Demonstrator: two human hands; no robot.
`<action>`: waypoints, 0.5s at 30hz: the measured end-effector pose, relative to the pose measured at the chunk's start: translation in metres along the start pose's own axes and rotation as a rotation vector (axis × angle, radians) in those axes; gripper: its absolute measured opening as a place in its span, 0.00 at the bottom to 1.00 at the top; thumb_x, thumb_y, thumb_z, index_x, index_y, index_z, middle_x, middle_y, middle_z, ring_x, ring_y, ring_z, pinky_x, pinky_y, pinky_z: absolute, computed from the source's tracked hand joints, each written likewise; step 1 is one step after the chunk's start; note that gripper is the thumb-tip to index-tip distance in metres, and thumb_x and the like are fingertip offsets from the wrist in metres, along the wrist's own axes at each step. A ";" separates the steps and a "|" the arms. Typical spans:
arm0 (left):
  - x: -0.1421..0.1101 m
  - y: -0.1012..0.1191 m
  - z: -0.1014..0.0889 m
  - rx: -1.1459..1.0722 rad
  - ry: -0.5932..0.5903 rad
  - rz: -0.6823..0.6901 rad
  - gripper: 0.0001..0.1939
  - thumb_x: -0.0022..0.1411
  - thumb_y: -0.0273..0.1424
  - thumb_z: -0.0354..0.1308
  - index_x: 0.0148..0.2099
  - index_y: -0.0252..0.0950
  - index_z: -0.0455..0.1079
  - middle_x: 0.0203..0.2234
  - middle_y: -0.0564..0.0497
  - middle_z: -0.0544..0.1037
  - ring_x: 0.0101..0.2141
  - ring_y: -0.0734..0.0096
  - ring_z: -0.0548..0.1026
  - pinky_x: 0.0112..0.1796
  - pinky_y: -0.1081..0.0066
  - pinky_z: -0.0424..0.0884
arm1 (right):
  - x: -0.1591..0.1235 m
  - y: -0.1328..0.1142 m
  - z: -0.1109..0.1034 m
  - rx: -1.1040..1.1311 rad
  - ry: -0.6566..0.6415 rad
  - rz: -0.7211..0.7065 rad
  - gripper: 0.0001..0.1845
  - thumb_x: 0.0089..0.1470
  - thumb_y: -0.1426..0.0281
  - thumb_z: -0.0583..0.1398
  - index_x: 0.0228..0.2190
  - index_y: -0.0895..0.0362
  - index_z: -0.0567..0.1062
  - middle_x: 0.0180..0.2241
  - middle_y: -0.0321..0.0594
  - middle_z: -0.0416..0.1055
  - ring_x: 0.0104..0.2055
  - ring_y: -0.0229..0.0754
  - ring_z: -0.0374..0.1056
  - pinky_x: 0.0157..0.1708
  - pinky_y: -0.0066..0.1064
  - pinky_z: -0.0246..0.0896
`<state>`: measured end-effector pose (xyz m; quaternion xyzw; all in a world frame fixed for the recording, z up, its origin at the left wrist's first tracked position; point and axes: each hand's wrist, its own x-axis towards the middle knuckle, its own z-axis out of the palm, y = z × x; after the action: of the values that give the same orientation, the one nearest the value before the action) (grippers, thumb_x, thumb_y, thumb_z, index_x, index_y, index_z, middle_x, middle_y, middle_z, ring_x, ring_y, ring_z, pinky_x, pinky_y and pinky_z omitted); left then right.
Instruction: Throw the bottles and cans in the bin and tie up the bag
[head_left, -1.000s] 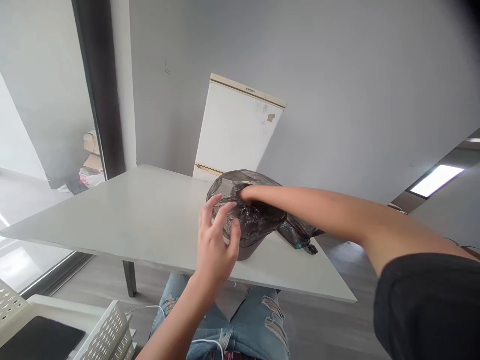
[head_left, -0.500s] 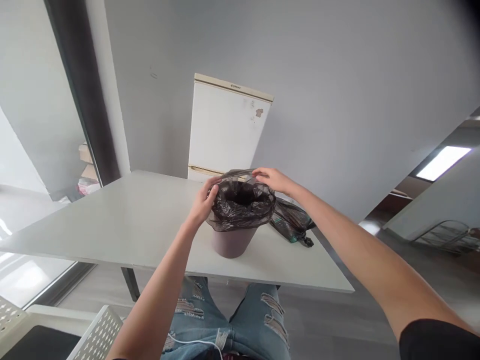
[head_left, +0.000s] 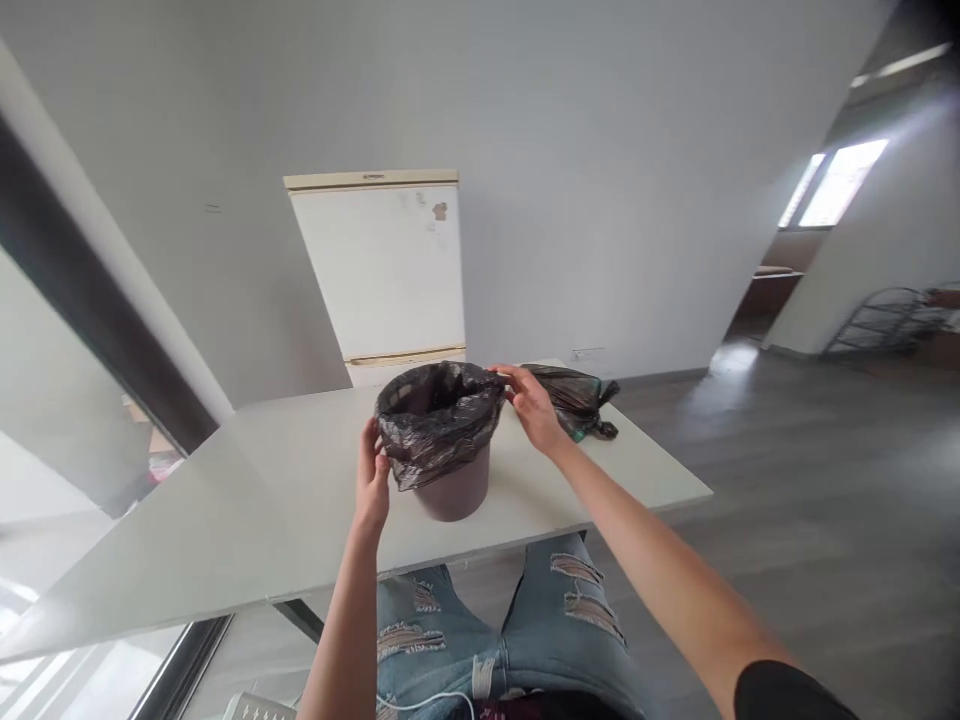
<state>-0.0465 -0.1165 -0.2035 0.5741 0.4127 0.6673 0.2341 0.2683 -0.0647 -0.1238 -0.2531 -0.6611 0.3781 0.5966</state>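
Observation:
A mauve trash bin (head_left: 454, 495) stands on the light table, lined with a black trash bag (head_left: 439, 440) whose upper part is folded over the rim. My left hand (head_left: 370, 480) is at the left side of the bin, with the thumb and fingers on the hanging edge of the bag. At the right rim, my right hand (head_left: 531, 405) pinches the bag between thumb and fingers. A second dark plastic bag (head_left: 574, 395), knotted, lies on the table just behind my right hand. The fingertips of both hands are partly hidden by the bag.
The white table (head_left: 247, 500) reaches far to the left, and its front edge is close to my legs. Behind it a white refrigerator (head_left: 386, 270) stands against the grey wall. A perforated plastic basket (head_left: 259, 707) shows at the bottom edge.
The bag's far edge, raised before, now lies down over the rim. My left hand has gone lower along the bin's side, my right hand to the right rim. The view has turned right.

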 end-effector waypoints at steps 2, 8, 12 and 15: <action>-0.002 -0.003 -0.002 -0.021 -0.050 0.009 0.47 0.64 0.63 0.60 0.75 0.43 0.60 0.71 0.38 0.65 0.71 0.44 0.63 0.69 0.50 0.62 | -0.013 0.007 0.003 0.007 0.054 -0.197 0.25 0.58 0.47 0.69 0.51 0.46 0.80 0.58 0.44 0.72 0.61 0.50 0.69 0.59 0.42 0.68; 0.010 -0.016 -0.005 -0.017 -0.109 -0.014 0.52 0.47 0.56 0.77 0.67 0.39 0.65 0.60 0.36 0.74 0.63 0.43 0.73 0.64 0.51 0.70 | -0.019 0.022 0.010 -0.138 0.169 -0.325 0.07 0.63 0.63 0.67 0.34 0.51 0.82 0.36 0.41 0.78 0.41 0.46 0.74 0.48 0.40 0.70; 0.014 -0.020 -0.014 0.082 -0.182 -0.044 0.59 0.40 0.61 0.77 0.68 0.41 0.62 0.62 0.37 0.74 0.64 0.41 0.71 0.65 0.51 0.68 | -0.025 0.030 0.001 -0.308 0.053 -0.221 0.07 0.65 0.65 0.62 0.35 0.53 0.79 0.40 0.42 0.78 0.45 0.46 0.74 0.53 0.41 0.69; 0.011 -0.026 -0.021 0.175 -0.159 -0.095 0.58 0.51 0.71 0.61 0.72 0.40 0.58 0.66 0.35 0.70 0.67 0.40 0.68 0.65 0.51 0.68 | -0.037 0.032 -0.009 -0.430 0.043 -0.194 0.09 0.63 0.71 0.58 0.34 0.53 0.78 0.47 0.45 0.77 0.52 0.49 0.73 0.57 0.45 0.68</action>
<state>-0.0731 -0.0997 -0.2181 0.6234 0.4762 0.5691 0.2464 0.2790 -0.0731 -0.1715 -0.3178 -0.7348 0.1641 0.5763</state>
